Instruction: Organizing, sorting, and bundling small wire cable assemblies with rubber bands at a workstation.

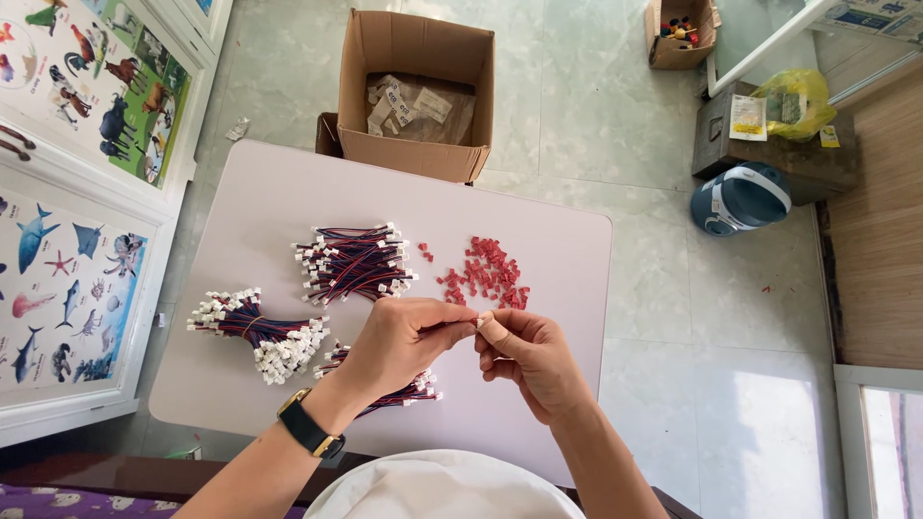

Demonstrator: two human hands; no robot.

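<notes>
My left hand [404,338] pinches a short red-and-black wire lead with a white connector, above the white table [260,183]. My right hand [529,358] meets it fingertip to fingertip, its thumb and forefinger closed on the connector end at the middle. A heap of small red plastic housings [488,274] lies just beyond my hands. A loose pile of wire leads [354,264] sits behind my left hand. A bundled bunch of leads [255,332] lies to the left. More leads [409,392] show under my left wrist, partly hidden.
An open cardboard box [415,96] with plastic bags stands at the table's far edge. A small box [681,34], a dark crate [769,144] with a yellow bag and a blue-grey round appliance [742,198] sit on the tiled floor to the right. Animal posters [67,279] line the left.
</notes>
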